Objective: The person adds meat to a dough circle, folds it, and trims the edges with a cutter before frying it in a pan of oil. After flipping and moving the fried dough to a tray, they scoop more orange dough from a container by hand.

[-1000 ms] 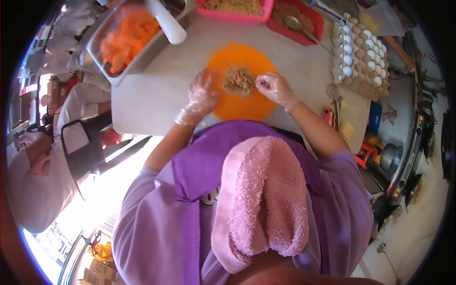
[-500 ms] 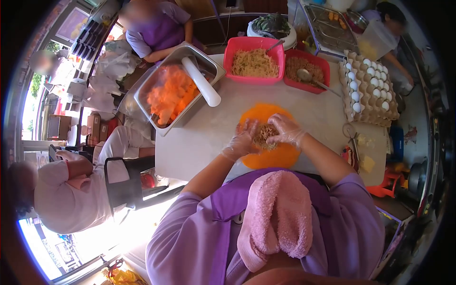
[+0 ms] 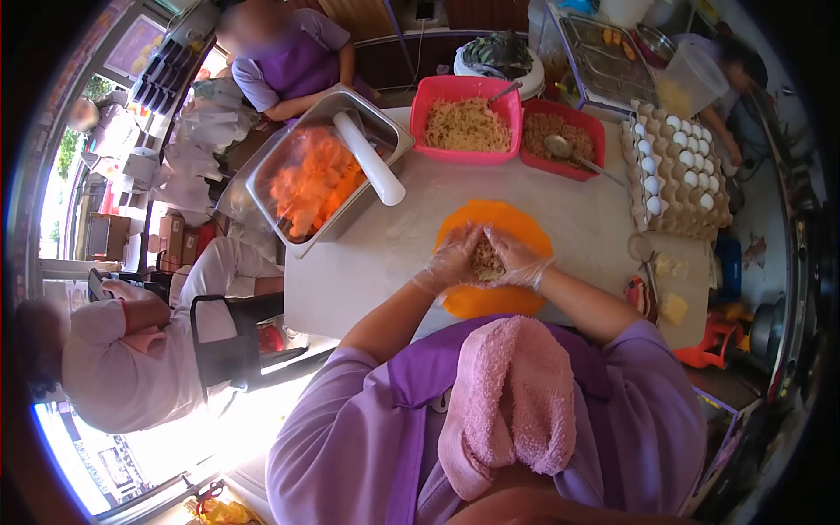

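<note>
Left hand (image 3: pixel 451 260) and right hand (image 3: pixel 518 260) both half-open, cupping shredded mound (image 3: pixel 486 262) between them; orange disc (image 3: pixel 495 303) under both, on counter (image 3: pixel 350 289).

I can't read a single word, number or brand from here. Well out past the left hand (image 3: pixel 451 262), down low on that side, a panel (image 3: pixel 112 459) bears dark marks too small to make out; farther ahead, the purple-framed poster (image 3: pixel 136 51) is equally illegible.
</note>
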Tool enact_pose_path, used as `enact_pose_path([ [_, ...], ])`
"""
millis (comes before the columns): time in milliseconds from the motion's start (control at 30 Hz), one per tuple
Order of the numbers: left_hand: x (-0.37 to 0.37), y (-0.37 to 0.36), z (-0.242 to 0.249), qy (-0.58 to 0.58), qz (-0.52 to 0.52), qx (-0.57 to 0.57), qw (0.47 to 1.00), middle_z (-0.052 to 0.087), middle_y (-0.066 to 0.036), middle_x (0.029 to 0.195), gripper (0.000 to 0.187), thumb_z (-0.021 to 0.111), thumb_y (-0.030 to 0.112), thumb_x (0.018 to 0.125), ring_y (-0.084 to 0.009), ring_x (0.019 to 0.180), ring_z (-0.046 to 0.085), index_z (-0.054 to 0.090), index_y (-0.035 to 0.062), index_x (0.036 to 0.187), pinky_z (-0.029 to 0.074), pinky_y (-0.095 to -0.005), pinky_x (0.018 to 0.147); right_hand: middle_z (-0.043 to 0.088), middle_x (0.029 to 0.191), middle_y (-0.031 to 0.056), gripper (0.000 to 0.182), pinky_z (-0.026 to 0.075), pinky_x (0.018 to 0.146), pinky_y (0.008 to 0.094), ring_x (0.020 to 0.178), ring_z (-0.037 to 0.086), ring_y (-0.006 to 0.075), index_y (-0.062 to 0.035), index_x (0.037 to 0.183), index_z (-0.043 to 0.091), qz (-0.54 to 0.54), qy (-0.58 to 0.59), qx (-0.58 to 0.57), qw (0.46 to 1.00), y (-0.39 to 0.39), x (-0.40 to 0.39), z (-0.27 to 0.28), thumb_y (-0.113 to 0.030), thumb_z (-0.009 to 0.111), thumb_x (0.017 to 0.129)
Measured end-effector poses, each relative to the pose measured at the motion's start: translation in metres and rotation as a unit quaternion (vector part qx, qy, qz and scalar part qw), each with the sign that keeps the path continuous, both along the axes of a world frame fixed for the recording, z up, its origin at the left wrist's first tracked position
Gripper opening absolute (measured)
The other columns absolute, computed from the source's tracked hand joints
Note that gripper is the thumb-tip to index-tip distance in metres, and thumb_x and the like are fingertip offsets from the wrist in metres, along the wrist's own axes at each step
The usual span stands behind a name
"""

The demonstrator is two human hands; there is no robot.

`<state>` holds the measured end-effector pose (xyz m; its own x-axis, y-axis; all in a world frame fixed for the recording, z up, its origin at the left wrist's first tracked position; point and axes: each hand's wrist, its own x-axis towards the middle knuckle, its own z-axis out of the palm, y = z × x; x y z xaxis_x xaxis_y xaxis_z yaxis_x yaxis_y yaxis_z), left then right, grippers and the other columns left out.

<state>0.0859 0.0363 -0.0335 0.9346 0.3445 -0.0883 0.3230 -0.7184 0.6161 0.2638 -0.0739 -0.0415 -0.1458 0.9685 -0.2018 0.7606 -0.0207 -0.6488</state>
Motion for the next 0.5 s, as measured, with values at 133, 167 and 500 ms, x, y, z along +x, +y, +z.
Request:
enact_pose_path([
  [133,0.002,-0.001,0.003,-0.029,0.009,0.014,0.999,0.045,-0.023,0.132,0.114,0.085,0.041,0.054,-0.0410,0.126,0.038,0.022,0.0048,0.141,0.025,-0.0481,0.108,0.032,0.141,0.0208,0.120,0.028,0.108,0.0377,0.130,0.033,0.0337,-0.0013,0.145,0.013,0.001,-0.017,0.063,0.998,0.003,0.000,0.003,-0.050,0.080,0.058],
  [167,0.003,-0.003,0.001,-0.029,0.007,0.011,0.999,0.045,-0.023,0.132,0.114,0.085,0.041,0.054,-0.0410,0.126,0.038,0.022,0.0048,0.141,0.025,-0.0481,0.108,0.032,0.141,0.0207,0.118,0.029,0.108,0.0379,0.130,0.034,0.0337,-0.0013,0.145,0.015,0.002,-0.028,0.076,0.997,0.003,0.002,0.002,-0.051,0.079,0.059],
  [500,-0.002,-0.010,-0.025,-0.062,0.052,-0.010,0.997,0.046,-0.022,0.131,0.103,0.081,0.038,0.062,-0.0375,0.126,0.039,0.024,0.0037,0.140,0.024,-0.0471,0.108,0.033,0.142,0.0190,0.109,0.029,0.109,0.0373,0.131,0.035,0.0318,-0.0040,0.145,0.017,0.052,-0.033,-0.011,0.998,0.008,0.012,-0.005,-0.044,0.078,0.064],
])
